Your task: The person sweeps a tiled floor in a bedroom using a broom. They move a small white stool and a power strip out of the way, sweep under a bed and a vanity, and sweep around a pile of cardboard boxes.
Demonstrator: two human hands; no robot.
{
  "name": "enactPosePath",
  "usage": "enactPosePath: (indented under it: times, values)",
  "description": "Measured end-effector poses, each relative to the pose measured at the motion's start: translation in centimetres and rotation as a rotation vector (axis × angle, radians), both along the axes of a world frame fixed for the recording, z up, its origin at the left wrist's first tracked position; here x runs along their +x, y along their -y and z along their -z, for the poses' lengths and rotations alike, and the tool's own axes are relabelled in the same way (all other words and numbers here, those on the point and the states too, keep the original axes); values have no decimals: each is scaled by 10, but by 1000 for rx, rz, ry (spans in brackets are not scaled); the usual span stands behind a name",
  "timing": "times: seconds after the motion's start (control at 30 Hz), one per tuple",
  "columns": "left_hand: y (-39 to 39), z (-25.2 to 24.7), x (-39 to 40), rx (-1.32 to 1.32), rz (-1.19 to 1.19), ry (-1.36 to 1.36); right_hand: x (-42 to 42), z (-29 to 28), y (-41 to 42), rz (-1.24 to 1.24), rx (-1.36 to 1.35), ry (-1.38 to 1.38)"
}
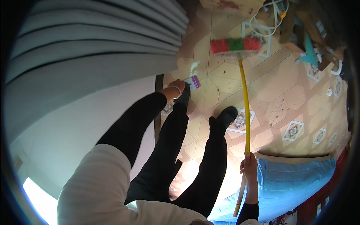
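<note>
My right hand [249, 166] grips the yellow handle [246, 112] of a push broom near its lower end in the picture. The broom head [235, 47], with red and green bristles, rests at the far end of the handle, over the tiled floor. My left hand [177, 84], a bracelet at its wrist, reaches down beside my left foot, close to a small purple and white packet [192, 83]. Its fingers are partly hidden, so whether it touches or holds the packet is unclear.
Dark bits of dirt [277, 111] lie scattered on the floor. Grey curtain folds [92, 56] hang at the upper left. A white cable [265, 34], cardboard and other clutter are at the upper right. Blue fabric [292, 180] covers a low piece of furniture at the lower right.
</note>
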State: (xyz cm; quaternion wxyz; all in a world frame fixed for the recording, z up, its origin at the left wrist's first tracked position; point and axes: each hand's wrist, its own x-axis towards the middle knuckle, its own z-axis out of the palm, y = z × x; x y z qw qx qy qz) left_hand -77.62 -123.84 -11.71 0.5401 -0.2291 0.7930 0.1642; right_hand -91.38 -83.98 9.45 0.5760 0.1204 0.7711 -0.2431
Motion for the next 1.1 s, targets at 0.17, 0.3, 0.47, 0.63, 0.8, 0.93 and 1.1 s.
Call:
enactPosePath:
  times: [0.17, 0.3, 0.47, 0.63, 0.8, 0.93, 1.1]
  values:
    - [-64, 71, 21, -277, -92, -75, 17, 34, -35, -83, 102, -153]
    - [-55, 113, 9, -441, -109, 100, 4, 41, -54, -146, 43, -311]
    - [-71, 148, 20, -469, -210, 71, -23, 27, -87, -77, 106, -272]
    - [-58, 151, 63, -619, -210, -201, -17, 13, -105, -504, 21, -500]
    - [-104, 68, 131, -482, -746, -126, -28, 8, -24, -1167, -195, -647]
    - [-136, -19, 157, -473, -1138, -155, -51, 45, 84, -1382, -346, -733]
    - [-156, -103, 182, -482, -1234, -407, -127, 22, 87, -1508, -231, -594]
